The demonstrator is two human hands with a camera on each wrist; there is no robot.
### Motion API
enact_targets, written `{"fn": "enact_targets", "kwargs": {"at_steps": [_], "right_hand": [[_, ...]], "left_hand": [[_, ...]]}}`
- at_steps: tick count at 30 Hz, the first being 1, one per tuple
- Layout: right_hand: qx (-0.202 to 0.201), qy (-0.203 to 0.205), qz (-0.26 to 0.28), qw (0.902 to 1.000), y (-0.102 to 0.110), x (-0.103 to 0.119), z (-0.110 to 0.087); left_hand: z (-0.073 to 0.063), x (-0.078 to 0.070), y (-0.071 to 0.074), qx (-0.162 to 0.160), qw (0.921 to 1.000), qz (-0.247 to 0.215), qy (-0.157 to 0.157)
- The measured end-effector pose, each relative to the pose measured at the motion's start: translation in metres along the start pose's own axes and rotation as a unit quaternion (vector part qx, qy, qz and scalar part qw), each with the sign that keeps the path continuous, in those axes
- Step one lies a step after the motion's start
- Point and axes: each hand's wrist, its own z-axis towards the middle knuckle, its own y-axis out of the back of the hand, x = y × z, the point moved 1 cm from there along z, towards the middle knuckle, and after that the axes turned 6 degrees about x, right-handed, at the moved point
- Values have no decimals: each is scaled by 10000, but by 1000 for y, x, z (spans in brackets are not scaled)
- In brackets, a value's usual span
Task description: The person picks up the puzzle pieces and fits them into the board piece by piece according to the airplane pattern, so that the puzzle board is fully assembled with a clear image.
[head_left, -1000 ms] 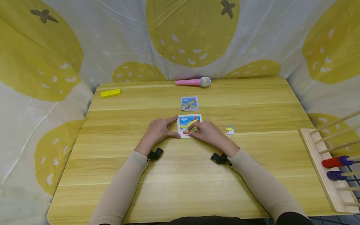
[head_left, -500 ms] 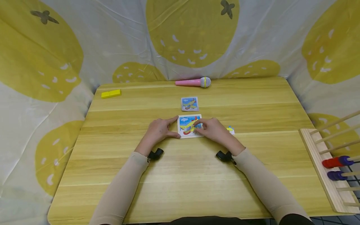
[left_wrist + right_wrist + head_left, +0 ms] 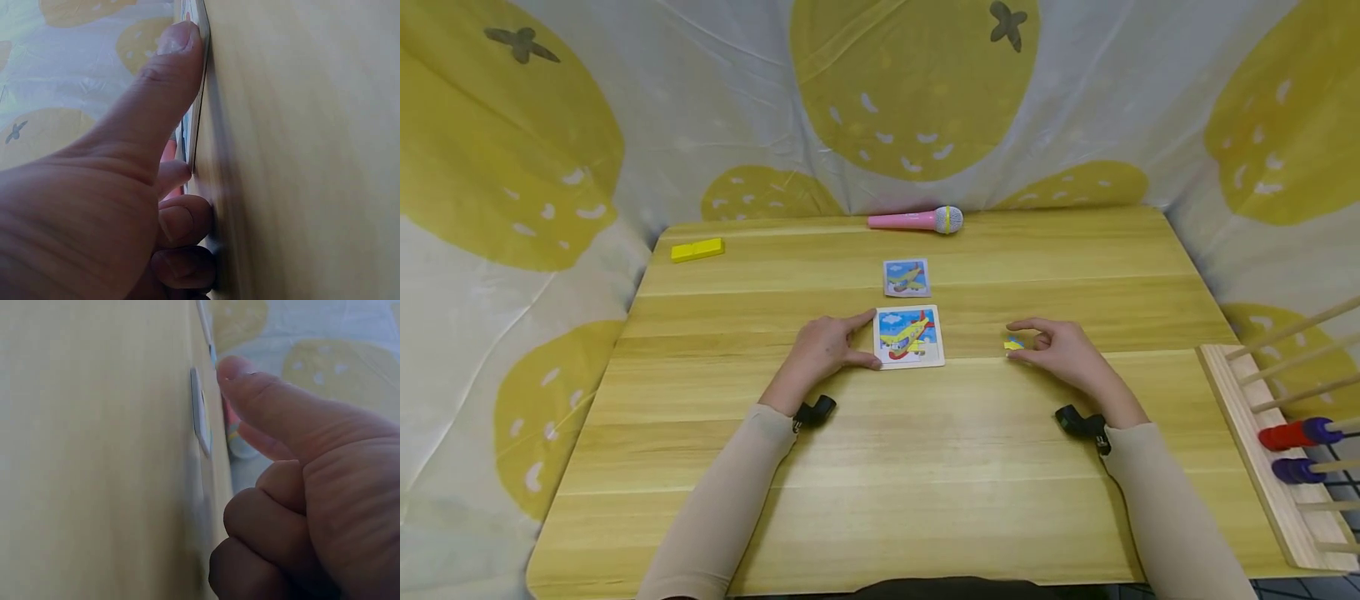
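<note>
A framed airplane jigsaw puzzle [image 3: 910, 323] lies flat on the wooden table. My left hand [image 3: 820, 346] holds it at the left edge, index finger by the upper corner and thumb by the lower one. The picture's lower right part looks white. Off to the right, my right hand [image 3: 1063, 357] is over a small yellow, blue and white puzzle piece [image 3: 1012, 343], thumb and index finger apart on either side. In the right wrist view the piece [image 3: 201, 415] lies on the table, with the thumb just above it and a gap between; the other fingers are curled in.
A printed airplane picture card [image 3: 906, 277] lies behind the puzzle. Farther back are a pink toy microphone [image 3: 913, 219] and yellow blocks [image 3: 697, 249] at the left. A wooden bead rack [image 3: 1262, 450] stands at the right edge. A fruit-patterned cloth [image 3: 700, 100] surrounds the table.
My right hand has left the puzzle's picture and moved right to the loose piece, its thumb and finger spreading. The left hand and the puzzle have stayed in place.
</note>
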Motion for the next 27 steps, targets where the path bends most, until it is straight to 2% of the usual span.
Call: {"fn": "enact_targets", "kwargs": {"at_steps": [3, 8, 27], "right_hand": [[-97, -117, -84, 9998, 4, -9, -7], [-223, -38, -290, 9993, 5, -12, -10], [-80, -175, -353, 9992, 6, -8, -11]], "left_hand": [[1, 0, 0, -11, 10000, 8, -15], [0, -1, 0, -9, 10000, -19, 21], [0, -2, 1, 14, 9999, -72, 70]]}}
